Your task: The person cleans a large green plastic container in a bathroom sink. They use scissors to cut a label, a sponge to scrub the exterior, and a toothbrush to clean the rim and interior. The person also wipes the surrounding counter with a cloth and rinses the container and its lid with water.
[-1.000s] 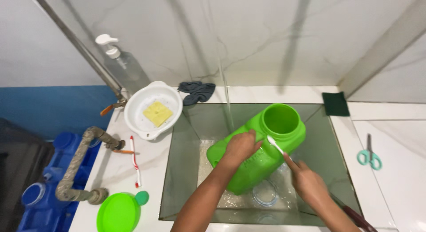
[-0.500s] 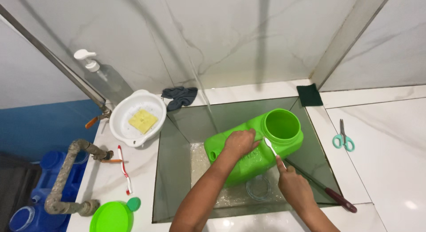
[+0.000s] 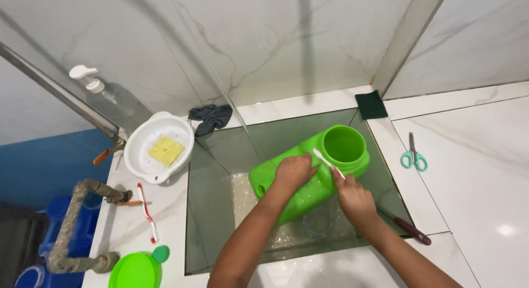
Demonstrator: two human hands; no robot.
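A bright green plastic jar lies tilted on its side in a glass-walled sink, its wide open mouth facing up and to the right. My left hand presses on the jar's side and holds it steady. My right hand grips a white toothbrush, whose bristled head rests against the jar just below the mouth rim.
On the left counter are a white bowl with a yellow sponge, a red-and-white toothbrush, a green lid and a pump bottle. A dark cloth and green scouring pad lie behind the sink. Teal scissors are at the right, a dark-handled tool by my right forearm.
The camera view has shifted, so the sink sits lower and more central. Both hands stay on the jar and the toothbrush head stays near the mouth rim.
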